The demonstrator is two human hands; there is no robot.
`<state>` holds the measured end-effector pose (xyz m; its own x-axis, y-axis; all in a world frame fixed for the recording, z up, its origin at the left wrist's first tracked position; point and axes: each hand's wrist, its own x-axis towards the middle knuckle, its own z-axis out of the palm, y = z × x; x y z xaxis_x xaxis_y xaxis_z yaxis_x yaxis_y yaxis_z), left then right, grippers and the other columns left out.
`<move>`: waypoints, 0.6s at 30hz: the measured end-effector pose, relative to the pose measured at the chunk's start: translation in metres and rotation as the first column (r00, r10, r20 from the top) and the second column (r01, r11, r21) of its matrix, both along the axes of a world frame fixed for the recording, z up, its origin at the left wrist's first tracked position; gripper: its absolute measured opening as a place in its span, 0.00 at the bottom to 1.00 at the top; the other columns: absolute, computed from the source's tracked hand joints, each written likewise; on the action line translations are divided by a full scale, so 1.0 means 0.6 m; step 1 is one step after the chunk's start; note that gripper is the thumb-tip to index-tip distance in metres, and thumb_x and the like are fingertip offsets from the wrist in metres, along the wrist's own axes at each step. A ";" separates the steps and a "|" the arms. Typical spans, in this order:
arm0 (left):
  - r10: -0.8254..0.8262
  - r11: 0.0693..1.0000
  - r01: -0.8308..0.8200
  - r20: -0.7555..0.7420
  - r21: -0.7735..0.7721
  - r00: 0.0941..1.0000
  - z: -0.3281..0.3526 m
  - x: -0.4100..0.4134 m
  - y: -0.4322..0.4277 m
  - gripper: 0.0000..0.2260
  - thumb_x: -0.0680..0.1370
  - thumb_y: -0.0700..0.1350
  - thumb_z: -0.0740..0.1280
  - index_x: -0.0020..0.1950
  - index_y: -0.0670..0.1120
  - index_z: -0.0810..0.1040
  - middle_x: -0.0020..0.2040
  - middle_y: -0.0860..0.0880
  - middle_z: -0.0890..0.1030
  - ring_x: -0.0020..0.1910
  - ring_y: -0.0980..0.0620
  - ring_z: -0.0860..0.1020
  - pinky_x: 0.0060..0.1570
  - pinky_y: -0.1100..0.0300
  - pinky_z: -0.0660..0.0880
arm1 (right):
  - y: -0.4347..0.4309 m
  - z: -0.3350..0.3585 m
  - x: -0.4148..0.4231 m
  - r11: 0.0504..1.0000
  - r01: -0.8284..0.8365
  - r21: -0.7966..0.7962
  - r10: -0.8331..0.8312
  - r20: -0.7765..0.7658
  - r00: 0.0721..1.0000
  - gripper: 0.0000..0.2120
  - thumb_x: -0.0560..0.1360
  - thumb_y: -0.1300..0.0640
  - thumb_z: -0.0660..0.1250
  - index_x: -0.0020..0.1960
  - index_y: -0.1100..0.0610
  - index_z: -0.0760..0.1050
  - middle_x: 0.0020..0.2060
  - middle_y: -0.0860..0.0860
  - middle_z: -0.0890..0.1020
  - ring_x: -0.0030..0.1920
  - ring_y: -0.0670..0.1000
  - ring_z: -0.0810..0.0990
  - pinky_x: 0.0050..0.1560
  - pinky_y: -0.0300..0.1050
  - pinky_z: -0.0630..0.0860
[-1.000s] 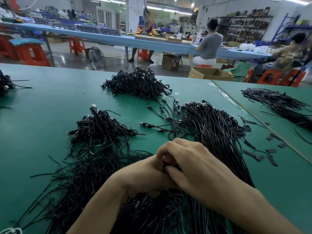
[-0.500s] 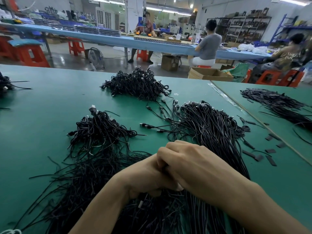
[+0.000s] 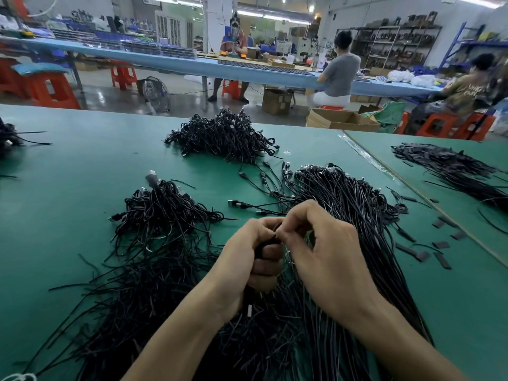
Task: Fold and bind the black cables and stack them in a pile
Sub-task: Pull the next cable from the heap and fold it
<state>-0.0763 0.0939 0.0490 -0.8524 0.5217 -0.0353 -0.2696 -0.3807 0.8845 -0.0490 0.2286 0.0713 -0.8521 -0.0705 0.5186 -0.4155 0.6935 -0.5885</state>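
Left hand point(image 3: 248, 257) grips folded black cable point(image 3: 262, 247); right hand point(image 3: 323, 257) pinches its top. Loose cables point(image 3: 357, 215) and bound pile point(image 3: 225, 137) on green tabletop point(image 3: 82, 160).

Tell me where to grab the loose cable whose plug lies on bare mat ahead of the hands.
Pinch the loose cable at its plug, from above-left: that end lies flat on bare mat, clear of neighbours, while the cord runs right into the straight bundle.

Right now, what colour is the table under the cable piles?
Green. The table shows best in the head view, the only one here.
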 end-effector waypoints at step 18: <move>0.332 0.846 -0.486 -0.495 -0.221 0.803 -0.022 -0.016 -0.013 0.07 0.71 0.61 0.69 0.45 0.60 0.80 0.40 0.52 0.83 0.37 0.56 0.79 0.35 0.62 0.76 | -0.012 0.012 -0.010 0.751 -0.102 -0.653 0.185 0.059 0.981 0.12 0.75 0.68 0.70 0.40 0.54 0.72 0.35 0.46 0.81 0.37 0.42 0.80 0.42 0.35 0.78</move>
<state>-0.0860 0.0860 0.0358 -0.9500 0.1437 0.2772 0.2740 -0.0418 0.9608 -0.0547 0.2214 0.0783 -0.9141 0.1185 0.3877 -0.3817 0.0707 -0.9216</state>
